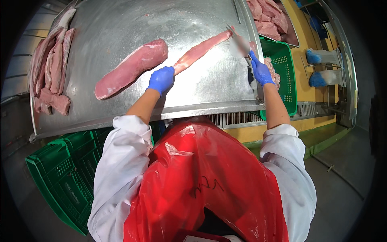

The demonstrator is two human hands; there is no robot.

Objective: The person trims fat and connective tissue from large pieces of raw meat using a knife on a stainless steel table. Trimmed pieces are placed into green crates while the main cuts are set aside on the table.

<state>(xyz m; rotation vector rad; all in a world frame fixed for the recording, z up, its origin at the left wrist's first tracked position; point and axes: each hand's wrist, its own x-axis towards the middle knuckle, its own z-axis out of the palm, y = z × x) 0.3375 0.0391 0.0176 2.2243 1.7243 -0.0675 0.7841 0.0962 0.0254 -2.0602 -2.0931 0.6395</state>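
I see a shiny metal table [201,86] with a pile of long meat pieces [52,64] on its left side. A big, fat piece of meat [133,68] lies between that pile and a long, thin strip of meat [203,50]. The fat piece is near my left grip [162,79], so that side is a bit crowded. By the right edge is a green crate [293,80] with bits of meat [272,73] in it, and my right arm goes over it. Past that crate is a metal tray [296,33] full of meat slices [268,18]. More green crates [60,173] are at the lower left.

My left grip is closed tight around the near end of the strip, which lies across the table. My right grip [261,72] is wrapped around a knife [241,41]. The blade is by the strip's far end, but it is blurry, so I cannot tell if they touch.
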